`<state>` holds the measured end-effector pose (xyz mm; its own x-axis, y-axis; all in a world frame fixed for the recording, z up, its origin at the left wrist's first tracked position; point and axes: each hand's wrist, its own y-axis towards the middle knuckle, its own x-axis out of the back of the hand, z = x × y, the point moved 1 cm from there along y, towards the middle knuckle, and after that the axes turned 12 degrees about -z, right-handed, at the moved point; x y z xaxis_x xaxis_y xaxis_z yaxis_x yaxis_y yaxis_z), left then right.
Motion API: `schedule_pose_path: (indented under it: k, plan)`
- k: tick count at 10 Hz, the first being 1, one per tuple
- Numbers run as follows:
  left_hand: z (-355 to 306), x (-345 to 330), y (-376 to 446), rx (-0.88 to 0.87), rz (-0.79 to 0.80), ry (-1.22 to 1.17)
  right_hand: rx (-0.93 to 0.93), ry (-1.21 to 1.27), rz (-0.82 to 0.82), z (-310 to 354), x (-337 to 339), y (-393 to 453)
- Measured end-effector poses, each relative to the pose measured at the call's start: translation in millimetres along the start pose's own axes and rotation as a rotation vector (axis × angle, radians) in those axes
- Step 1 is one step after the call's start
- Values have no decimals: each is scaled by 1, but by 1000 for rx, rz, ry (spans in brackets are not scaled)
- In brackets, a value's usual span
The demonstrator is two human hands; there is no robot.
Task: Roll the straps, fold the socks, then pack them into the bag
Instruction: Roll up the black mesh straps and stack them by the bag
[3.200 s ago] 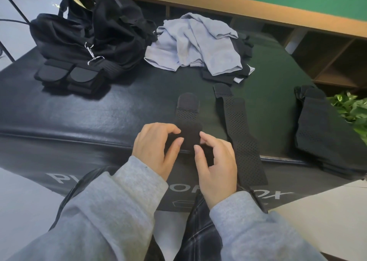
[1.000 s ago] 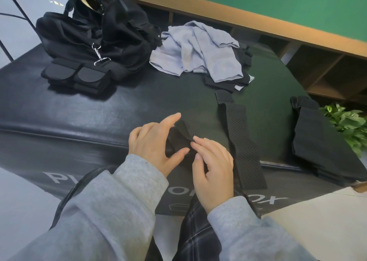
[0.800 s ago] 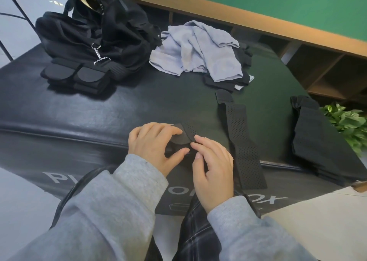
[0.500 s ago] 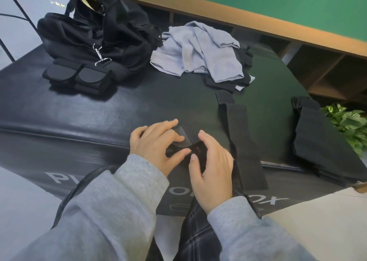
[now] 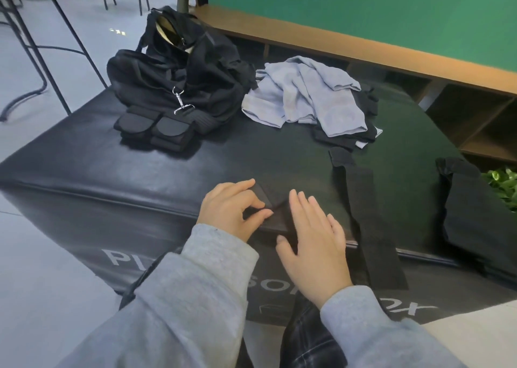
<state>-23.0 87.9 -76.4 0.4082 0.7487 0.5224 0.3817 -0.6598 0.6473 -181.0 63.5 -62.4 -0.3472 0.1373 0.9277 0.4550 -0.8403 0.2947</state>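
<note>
Since half a second ago the right hand (image 5: 313, 244) has been flattened: its fingers (image 5: 300, 208), then curled at the small black rolled strap (image 5: 272, 211), are now laid out straight and slightly spread, palm down over the roll's right part. The roll has stayed at the near edge of the black padded leather worktop (image 5: 112, 171).

At far left, the two finished black strap rolls (image 5: 154, 128) are seen touching the front of the slumped black fabric bag (image 5: 181, 79), near the worktop's left rear corner. A broad bare stretch of worktop is left between them and the hands. The left hand (image 5: 229, 213) is held on the roll's left end, fingers (image 5: 251, 209) curled and pinching it. Behind, the heap of light grey socks (image 5: 305, 99) is lying beside the bag. To the right, a long flat black perforated strap (image 5: 363, 219) is draped over the near edge, well apart from a folded black pile (image 5: 475, 216) at the right edge.
</note>
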Motion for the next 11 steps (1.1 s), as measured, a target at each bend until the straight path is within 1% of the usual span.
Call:
schedule_pose_path:
  k: [1, 2, 4, 7, 8, 10, 11]
  plan:
    - [17, 10, 4, 92, -65, 6, 42, -56, 66, 10, 2, 12]
    - [31, 18, 8, 135, -122, 48, 98, -59, 138, 19, 0, 25]
    - [51, 42, 12, 171, -276, 108, 156, -65, 207, 25, -10, 55]
    - [84, 71, 13, 314, -409, 222, 163, -78, 197, 28, -14, 67]
    - [91, 73, 16, 358, -453, 225, 161, -82, 197, 27, -14, 67]
    - [102, 79, 24, 412, -449, 284, 154, -87, 190, 28, -12, 66]
    - [104, 80, 24, 444, -414, 334, 156, -93, 184, 28, -13, 66]
